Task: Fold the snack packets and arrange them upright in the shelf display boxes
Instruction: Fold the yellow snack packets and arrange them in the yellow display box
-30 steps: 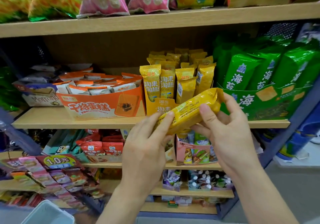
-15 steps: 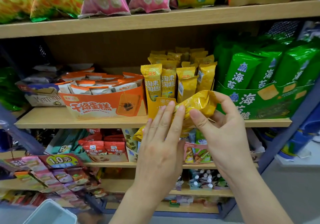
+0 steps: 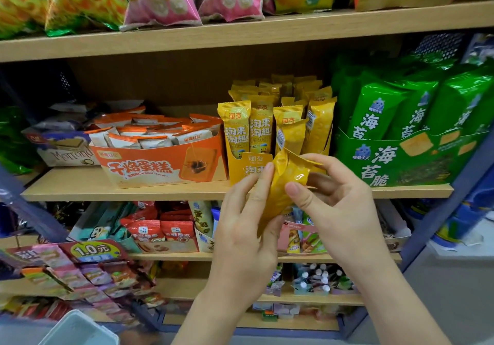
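My right hand (image 3: 339,211) pinches the yellow snack packet (image 3: 284,181) near its crumpled top, thumb on the front and fingers curled behind. My left hand (image 3: 246,227) lies with straight fingers flat along the packet's left side; I cannot see its thumb. The packet is tilted and off the shelf, just in front of the yellow display box (image 3: 247,169) on the middle shelf (image 3: 107,187). Upright yellow packets (image 3: 260,128) fill that box. The orange cake box (image 3: 160,163) stands just beside it on the left, the green seaweed box (image 3: 401,157) on the right.
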Available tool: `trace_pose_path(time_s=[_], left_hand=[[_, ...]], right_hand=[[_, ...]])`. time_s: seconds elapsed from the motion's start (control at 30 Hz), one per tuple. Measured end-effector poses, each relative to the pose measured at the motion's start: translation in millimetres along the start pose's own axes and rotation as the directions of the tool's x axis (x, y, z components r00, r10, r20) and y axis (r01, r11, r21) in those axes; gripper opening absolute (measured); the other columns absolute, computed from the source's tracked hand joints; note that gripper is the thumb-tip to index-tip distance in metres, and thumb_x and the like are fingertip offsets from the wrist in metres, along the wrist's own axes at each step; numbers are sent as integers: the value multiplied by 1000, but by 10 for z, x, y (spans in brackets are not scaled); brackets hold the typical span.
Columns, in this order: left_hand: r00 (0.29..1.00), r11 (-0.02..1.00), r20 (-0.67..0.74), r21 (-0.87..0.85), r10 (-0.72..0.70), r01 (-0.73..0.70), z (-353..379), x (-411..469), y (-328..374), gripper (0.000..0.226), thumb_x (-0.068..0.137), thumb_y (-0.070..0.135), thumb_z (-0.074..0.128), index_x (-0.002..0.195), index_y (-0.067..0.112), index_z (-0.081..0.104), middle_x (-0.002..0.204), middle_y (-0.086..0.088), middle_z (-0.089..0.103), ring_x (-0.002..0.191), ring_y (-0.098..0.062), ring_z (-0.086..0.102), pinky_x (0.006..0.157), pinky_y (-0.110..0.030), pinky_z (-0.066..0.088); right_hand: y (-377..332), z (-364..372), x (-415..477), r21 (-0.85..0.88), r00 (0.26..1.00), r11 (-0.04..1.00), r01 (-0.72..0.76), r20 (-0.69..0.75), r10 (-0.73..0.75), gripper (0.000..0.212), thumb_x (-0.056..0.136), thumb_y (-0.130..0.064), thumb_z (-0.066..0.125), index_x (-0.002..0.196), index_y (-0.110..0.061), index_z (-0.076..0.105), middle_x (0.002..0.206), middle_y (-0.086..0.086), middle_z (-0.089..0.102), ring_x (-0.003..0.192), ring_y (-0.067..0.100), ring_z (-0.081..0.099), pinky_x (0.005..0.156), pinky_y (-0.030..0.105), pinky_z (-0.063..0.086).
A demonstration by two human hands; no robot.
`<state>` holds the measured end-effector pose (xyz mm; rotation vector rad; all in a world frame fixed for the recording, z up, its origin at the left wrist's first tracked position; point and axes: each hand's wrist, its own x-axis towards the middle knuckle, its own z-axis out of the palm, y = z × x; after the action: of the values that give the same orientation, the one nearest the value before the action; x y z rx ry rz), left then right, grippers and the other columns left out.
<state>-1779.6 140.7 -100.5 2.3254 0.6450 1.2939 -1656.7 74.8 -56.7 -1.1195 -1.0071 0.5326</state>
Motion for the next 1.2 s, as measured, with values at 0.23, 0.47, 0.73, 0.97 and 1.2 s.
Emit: trace_pose_path(time_s=[0.23,0.47,0.73,0.97,1.2], left_hand=[[995,934,-5,-346,-96,88,-163,123,152,32,96,31,56,128,29,55,123,16,61,120,-10,57,92,-21,50],[957,948,-223,-296,-186,116,-189,144,152,30,86,18,69,108,38,64,99,16,70,96,-6,67,72,-12,52],[965,996,-258,-90,-43,21,-157,165,25,44,84,5,69,122,24,64,108,10,71,101,-7,66,81,-21,56],[929,978,-364,-210,-63,-16,-291,258,-43,27,83,-2,69,103,17,70,90,24,71,86,2,68,75,-10,51],[840,756,-268,-613,-472,229,-256,300,-116,21,84,16,65,96,30,75,92,10,75,92,-11,70,78,-24,56]], right_hand=[[62,-18,3,-553,956,781,290,126,-265,37,85,-35,68,119,-23,62,104,-12,69,98,6,65,82,31,54],[179,39,28,-689,892,577,438,252,-376,39,81,-26,68,118,-15,64,109,0,68,100,22,64,76,48,54],[223,34,86,-739,872,483,470,304,-384,33,80,-23,68,113,-17,64,107,0,67,97,24,63,71,46,52],[109,-265,217,-714,940,632,300,335,-67,78,69,-72,53,139,-57,24,123,-24,46,119,-1,42,101,41,40],[234,-458,222,-723,940,606,332,308,-147,38,86,-44,66,121,-43,53,105,-21,58,96,6,57,77,34,51]])
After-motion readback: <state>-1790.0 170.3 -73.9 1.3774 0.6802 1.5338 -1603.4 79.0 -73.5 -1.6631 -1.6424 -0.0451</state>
